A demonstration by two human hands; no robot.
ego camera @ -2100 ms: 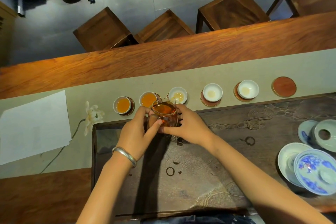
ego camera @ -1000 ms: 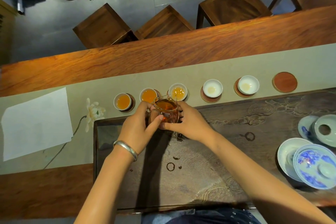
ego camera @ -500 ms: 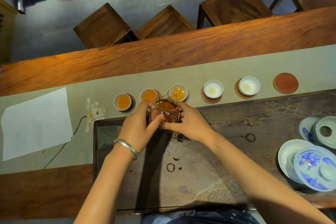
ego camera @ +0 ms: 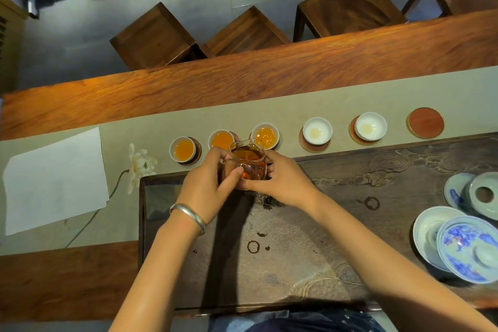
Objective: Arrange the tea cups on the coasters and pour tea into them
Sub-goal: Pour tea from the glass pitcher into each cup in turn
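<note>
- Gripped a glass pitcher (ego camera: 248,165) of dark tea with both hands: left hand (ego camera: 206,186) curled around its left side, thumb across the near wall; right hand (ego camera: 280,179) wrapped on its right side.
- Held pitcher above the far edge of the dark carved tray (ego camera: 336,229), spout just beside the third cup (ego camera: 265,136).
- Stood five cups in a row on the beige runner (ego camera: 269,110), along the tray's far edge, each on a round coaster.
- Contained amber tea: first cup (ego camera: 184,149), second cup (ego camera: 221,139), third cup.
- Held only a pale trace: fourth cup (ego camera: 317,131), fifth cup (ego camera: 370,126).
- Lay bare at the row's right end: sixth coaster (ego camera: 425,123).
- Rested at the tray's right end: blue-and-white dishes (ego camera: 470,248).
</note>
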